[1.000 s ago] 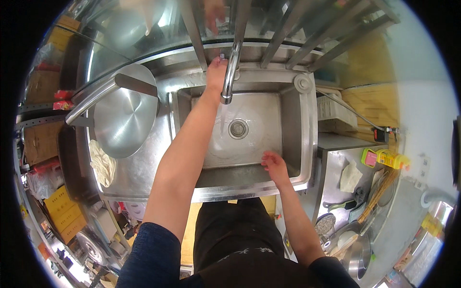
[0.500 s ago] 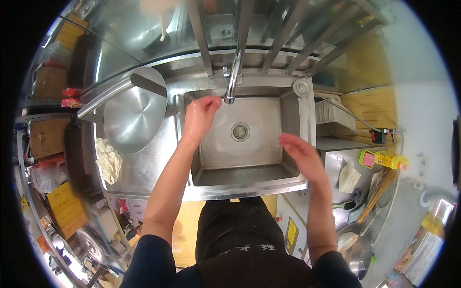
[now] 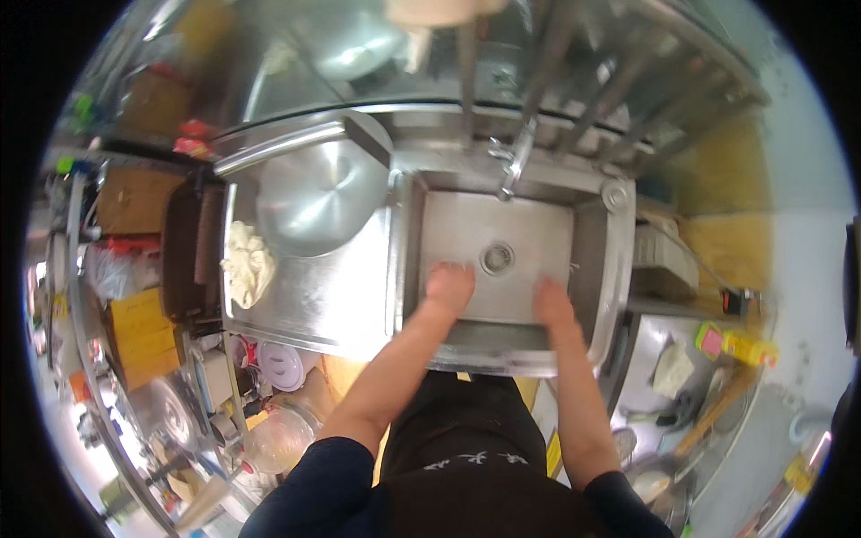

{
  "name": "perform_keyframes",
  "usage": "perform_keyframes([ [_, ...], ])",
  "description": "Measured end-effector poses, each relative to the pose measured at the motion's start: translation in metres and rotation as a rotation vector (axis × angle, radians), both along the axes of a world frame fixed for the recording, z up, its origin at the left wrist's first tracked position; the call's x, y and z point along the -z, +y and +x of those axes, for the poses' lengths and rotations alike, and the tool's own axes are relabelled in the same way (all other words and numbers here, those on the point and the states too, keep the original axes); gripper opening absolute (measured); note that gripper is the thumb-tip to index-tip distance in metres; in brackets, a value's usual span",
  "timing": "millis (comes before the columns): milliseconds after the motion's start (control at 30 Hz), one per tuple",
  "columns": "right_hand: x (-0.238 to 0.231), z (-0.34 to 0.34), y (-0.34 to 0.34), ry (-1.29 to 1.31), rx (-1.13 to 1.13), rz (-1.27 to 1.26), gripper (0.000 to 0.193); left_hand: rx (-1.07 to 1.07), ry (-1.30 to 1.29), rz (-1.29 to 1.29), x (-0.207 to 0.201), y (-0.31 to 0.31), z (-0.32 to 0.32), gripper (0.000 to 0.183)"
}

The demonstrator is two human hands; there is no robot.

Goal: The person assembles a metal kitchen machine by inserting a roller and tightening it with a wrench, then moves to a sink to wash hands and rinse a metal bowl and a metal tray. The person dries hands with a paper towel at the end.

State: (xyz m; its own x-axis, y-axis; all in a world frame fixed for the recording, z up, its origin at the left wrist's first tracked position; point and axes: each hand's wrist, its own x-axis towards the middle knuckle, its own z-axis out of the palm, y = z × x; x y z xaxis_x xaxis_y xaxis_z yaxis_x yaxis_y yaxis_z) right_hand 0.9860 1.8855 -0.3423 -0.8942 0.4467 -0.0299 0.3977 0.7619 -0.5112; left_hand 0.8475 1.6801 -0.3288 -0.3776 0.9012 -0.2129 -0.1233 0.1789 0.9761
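Observation:
My left hand [image 3: 450,287] is over the near left part of a steel sink basin [image 3: 529,220], its fingers bent downward and blurred. Further right, my right hand [image 3: 553,303] hangs above the basin's near right side, also smeared by motion. No object shows in either hand. Between and beyond them lies the round drain [image 3: 497,259] in the basin floor. A chrome faucet [image 3: 517,164] reaches over the far edge, apart from both hands; no running water can be made out.
On the left drainboard [image 3: 350,291] rest a large round steel pan [image 3: 314,211] and a crumpled pale cloth [image 3: 249,264]. Steel bars [image 3: 543,76] rise behind the faucet. A yellow bottle [image 3: 749,348] and utensils stand at right; crowded shelves and boxes [image 3: 143,336] fill the left.
Both hands have moved nearer to me within the basin; the left has come away from beside the faucet. The view has shifted left, so the sink appears further right.

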Motion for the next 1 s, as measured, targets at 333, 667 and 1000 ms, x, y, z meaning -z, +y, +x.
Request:
perform_keyframes([
  [333, 0.016, 0.132, -0.009, -0.428, 0.197, -0.243, 0.068, -0.539, 0.200, -0.555, -0.016, -0.130, -0.021, 0.050],
  [667, -0.023, 0.118, 0.002, -0.359, 0.088, -0.235, 0.065, -1.177, -0.539, 0.331, -0.125, -0.144, -0.195, 0.047],
  [1000, -0.068, 0.081, -0.018, -0.182, 0.003, -0.472, 0.060, -1.184, -0.568, 0.429, -0.181, -0.116, -0.166, 0.022],
])
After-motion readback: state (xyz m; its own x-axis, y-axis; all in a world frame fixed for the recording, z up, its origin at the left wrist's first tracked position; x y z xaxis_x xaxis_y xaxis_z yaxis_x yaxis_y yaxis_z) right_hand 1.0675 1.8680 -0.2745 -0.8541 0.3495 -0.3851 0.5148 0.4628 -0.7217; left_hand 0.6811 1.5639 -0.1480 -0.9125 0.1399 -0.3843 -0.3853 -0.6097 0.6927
